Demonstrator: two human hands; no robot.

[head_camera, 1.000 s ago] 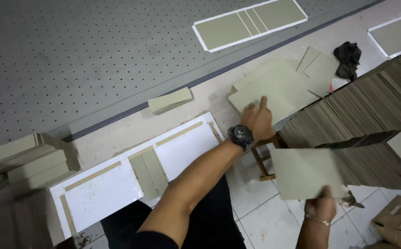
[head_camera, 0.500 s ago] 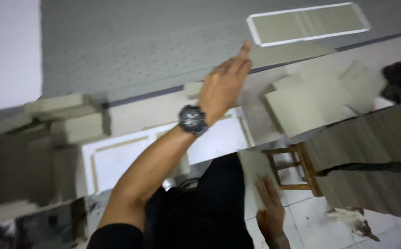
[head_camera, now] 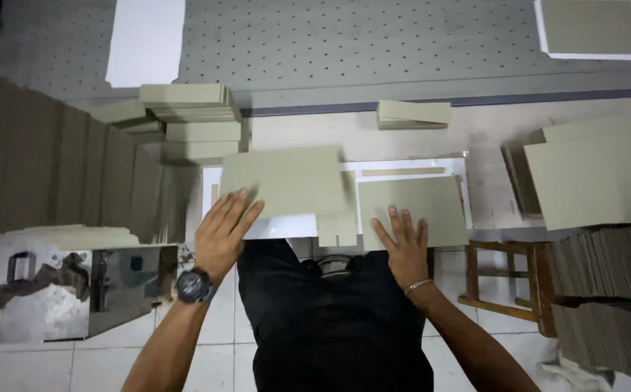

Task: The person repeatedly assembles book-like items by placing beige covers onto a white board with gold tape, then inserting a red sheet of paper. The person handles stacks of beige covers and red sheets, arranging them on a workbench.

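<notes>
Left hand (head_camera: 222, 231) flat, fingers spread, pressing the near-left corner of the left board (head_camera: 284, 181) on the white sheet (head_camera: 286, 227). Right hand (head_camera: 404, 247) flat, fingers apart, on the near edge of the right board (head_camera: 411, 205). Each board lies just beyond its hand's fingertips, long axes left-right.

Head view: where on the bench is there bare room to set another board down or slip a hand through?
Bare patches: the perforated grey surface between the white sheet and the far-right panel; the pale strip between the small board stack and the right pile. Crowded: the left stacks, and the white sheet under both hands.
</notes>
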